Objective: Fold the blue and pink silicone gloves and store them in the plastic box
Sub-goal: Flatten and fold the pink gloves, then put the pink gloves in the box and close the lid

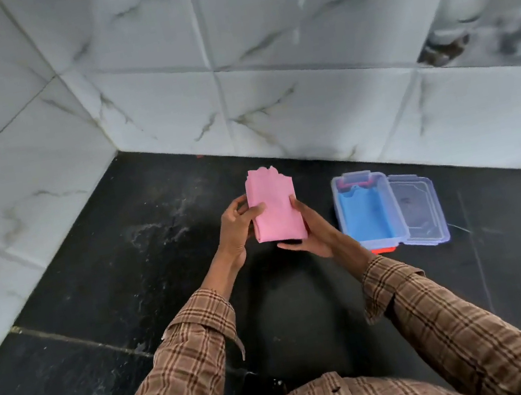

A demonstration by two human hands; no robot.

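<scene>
The pink silicone glove (275, 205) is folded into a flat rectangle and held above the black counter, its ragged finger end pointing away from me. My left hand (239, 227) grips its left edge with the thumb on top. My right hand (310, 230) holds its right edge and cups it from below. To the right stands the clear plastic box (340, 204) with the folded blue glove (368, 215) lying inside it.
The box's clear lid (419, 207) lies open on the counter right of the box. An orange piece (384, 249) shows at the box's near end. Marble-tiled walls (161, 75) enclose the counter's back and left. The black counter (126, 273) has pale smears at left.
</scene>
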